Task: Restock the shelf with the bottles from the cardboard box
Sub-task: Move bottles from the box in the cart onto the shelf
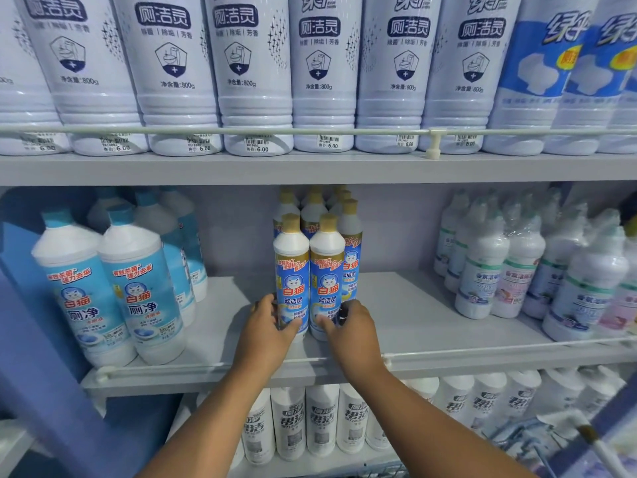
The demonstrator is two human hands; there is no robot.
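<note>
Two slim white bottles with tan caps and blue cat labels stand upright side by side at the front of a cluster on the middle shelf [413, 315]. My left hand [267, 327] grips the base of the left bottle [291, 267]. My right hand [351, 326] grips the base of the right bottle [327, 267]. Several more of the same bottles [346, 215] stand behind them. The cardboard box is out of view.
Fat blue-capped cleaner bottles [138, 288] stand left of the cluster, shrink-wrapped white bottles [517, 267] to the right. A thin rail [482, 353] runs along the shelf's front edge. Large white bottles [320, 63] fill the shelf above, small white ones [320, 419] the shelf below.
</note>
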